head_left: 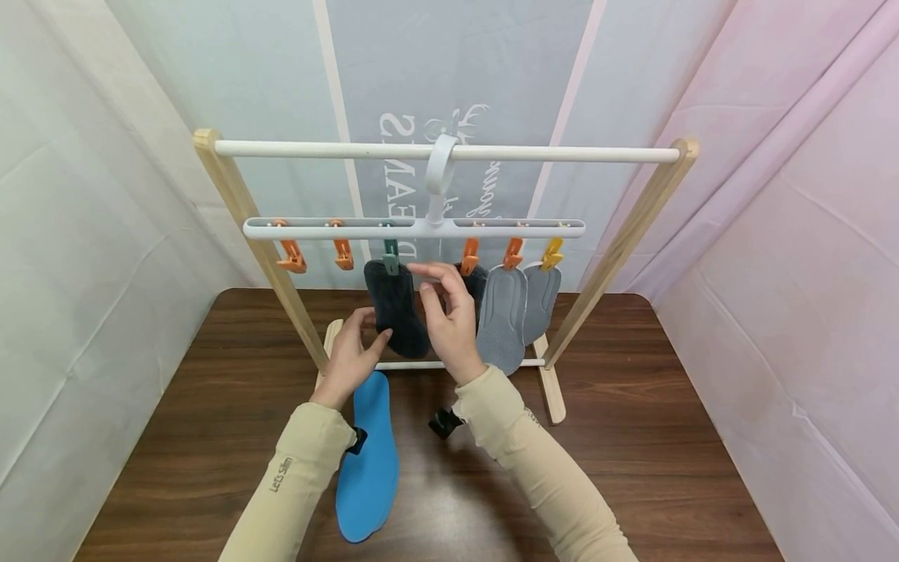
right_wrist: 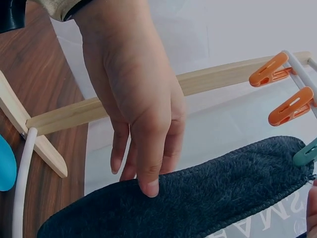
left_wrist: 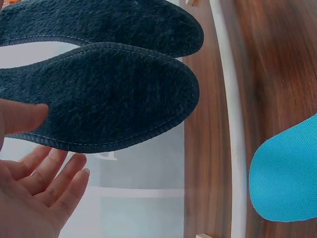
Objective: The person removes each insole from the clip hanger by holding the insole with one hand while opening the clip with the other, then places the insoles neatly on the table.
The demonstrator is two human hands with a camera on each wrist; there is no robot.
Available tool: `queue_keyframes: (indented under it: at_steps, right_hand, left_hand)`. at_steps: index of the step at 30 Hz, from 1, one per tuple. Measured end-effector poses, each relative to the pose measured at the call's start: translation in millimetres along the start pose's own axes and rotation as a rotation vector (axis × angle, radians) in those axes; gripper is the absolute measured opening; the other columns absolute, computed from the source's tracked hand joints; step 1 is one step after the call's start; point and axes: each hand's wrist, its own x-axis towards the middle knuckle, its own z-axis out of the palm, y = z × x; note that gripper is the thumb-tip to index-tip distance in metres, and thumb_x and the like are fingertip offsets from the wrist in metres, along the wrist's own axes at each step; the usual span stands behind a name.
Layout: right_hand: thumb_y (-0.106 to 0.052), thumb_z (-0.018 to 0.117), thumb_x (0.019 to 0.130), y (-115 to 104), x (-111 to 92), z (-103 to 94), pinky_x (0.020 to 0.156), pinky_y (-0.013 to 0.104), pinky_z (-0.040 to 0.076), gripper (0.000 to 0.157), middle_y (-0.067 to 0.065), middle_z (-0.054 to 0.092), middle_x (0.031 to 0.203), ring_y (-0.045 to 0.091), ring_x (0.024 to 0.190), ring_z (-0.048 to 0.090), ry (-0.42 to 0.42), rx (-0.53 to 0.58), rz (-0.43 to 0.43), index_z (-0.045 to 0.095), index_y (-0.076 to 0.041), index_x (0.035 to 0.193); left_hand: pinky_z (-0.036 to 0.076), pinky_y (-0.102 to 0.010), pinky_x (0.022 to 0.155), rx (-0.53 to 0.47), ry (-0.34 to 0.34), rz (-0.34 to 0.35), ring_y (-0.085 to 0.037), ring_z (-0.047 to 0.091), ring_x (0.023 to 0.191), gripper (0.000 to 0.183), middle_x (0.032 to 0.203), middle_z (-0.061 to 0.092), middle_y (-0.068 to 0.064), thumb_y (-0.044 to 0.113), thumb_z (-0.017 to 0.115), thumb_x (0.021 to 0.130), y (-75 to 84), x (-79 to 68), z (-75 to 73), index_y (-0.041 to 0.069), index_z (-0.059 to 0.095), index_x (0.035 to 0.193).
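Observation:
A black fuzzy insole (head_left: 396,308) hangs from a green clip (head_left: 391,257). At its left edge is my left hand (head_left: 351,355), the thumb lying over the front face and the other fingers loosely extended by the edge, partly behind it. The left wrist view shows a wide gap between that thumb and the fingers (left_wrist: 72,191). My right hand (head_left: 451,320) is beside the insole's upper right edge, index finger reaching toward the green clip, thumb apart from it. A second black insole (left_wrist: 143,22) hangs from an orange clip (head_left: 470,256), partly hidden behind the right hand.
Two grey insoles (head_left: 502,320) hang farther right from orange and yellow clips. Two orange clips (head_left: 342,254) at the left hold nothing. The white hanger (head_left: 414,229) hooks over the rack's top rod (head_left: 302,149). A blue insole (head_left: 368,468) lies on the table below.

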Motion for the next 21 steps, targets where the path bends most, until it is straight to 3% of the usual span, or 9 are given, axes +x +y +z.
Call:
queue_keyframes:
  at_steps: [6, 10, 12, 13, 16, 19, 21]
  right_hand:
    - [0.003, 0.045, 0.098, -1, 2, 1.4, 0.093, 0.034, 0.042, 0.028, 0.020, 0.053, 0.125, 0.032, 0.115, 0.049, 0.012, -0.019, -0.018, 0.058, 0.005, 0.123]
    - [-0.003, 0.048, 0.099, 1, 4, 1.6, 0.099, 0.036, 0.042, 0.031, 0.020, 0.052, 0.130, 0.030, 0.121, 0.049, -0.008, 0.000, -0.026, 0.053, 0.004, 0.128]
    - [-0.010, 0.049, 0.100, -8, 5, 2.9, 0.103, 0.038, 0.040, 0.033, 0.016, 0.052, 0.133, 0.027, 0.123, 0.049, -0.026, 0.007, -0.027, 0.051, -0.001, 0.132]
    - [-0.017, 0.048, 0.101, 18, 5, 3.8, 0.105, 0.038, 0.038, 0.036, 0.013, 0.051, 0.136, 0.026, 0.127, 0.047, -0.029, 0.020, -0.038, 0.048, -0.005, 0.136]
    - [-0.025, 0.052, 0.100, 65, 6, 5.0, 0.108, 0.032, 0.035, 0.043, 0.004, 0.047, 0.143, 0.018, 0.131, 0.044, -0.045, 0.017, -0.081, 0.044, -0.014, 0.141]
    - [-0.028, 0.053, 0.099, 91, 8, 4.6, 0.111, 0.029, 0.033, 0.047, 0.004, 0.043, 0.146, 0.016, 0.134, 0.041, -0.068, 0.049, -0.063, 0.041, -0.016, 0.143]
    - [-0.026, 0.055, 0.099, 53, 11, 4.7, 0.111, 0.033, 0.034, 0.046, 0.009, 0.045, 0.144, 0.019, 0.133, 0.043, -0.084, 0.076, -0.030, 0.043, -0.013, 0.141]
  left_hand:
    - [0.043, -0.047, 0.098, -0.008, 0.014, 0.023, -0.032, 0.056, 0.108, 0.031, 0.110, 0.060, -0.019, 0.007, 0.058, 0.095, -1.1, -1.8, -0.2, 0.000, 0.053, 0.125]
    - [0.046, -0.045, 0.090, 0.008, 0.024, 0.042, -0.032, 0.057, 0.100, 0.019, 0.105, 0.059, -0.019, 0.004, 0.057, 0.095, -0.9, -3.2, -0.8, -0.001, 0.058, 0.113]
    - [0.047, -0.045, 0.083, 0.018, 0.034, 0.055, -0.032, 0.056, 0.094, 0.014, 0.102, 0.059, -0.018, 0.002, 0.057, 0.094, -0.4, -3.7, -1.0, -0.002, 0.060, 0.107]
    - [0.047, -0.044, 0.081, 0.023, 0.039, 0.061, -0.031, 0.056, 0.092, 0.012, 0.101, 0.059, -0.018, 0.002, 0.058, 0.094, -0.1, -4.1, -1.0, -0.002, 0.061, 0.105]
    - [0.048, -0.044, 0.080, 0.028, 0.040, 0.071, -0.032, 0.058, 0.092, 0.010, 0.100, 0.059, -0.018, 0.001, 0.058, 0.093, 1.1, -5.2, -1.1, -0.003, 0.061, 0.102]
    - [0.049, -0.045, 0.083, 0.029, 0.029, 0.075, -0.033, 0.059, 0.095, 0.010, 0.102, 0.059, -0.019, 0.000, 0.057, 0.094, 1.3, -6.5, -1.2, -0.003, 0.060, 0.102]
    - [0.049, -0.045, 0.084, 0.027, 0.021, 0.072, -0.034, 0.058, 0.096, 0.010, 0.102, 0.058, -0.020, 0.000, 0.056, 0.094, 1.5, -7.2, -1.3, -0.003, 0.059, 0.103]
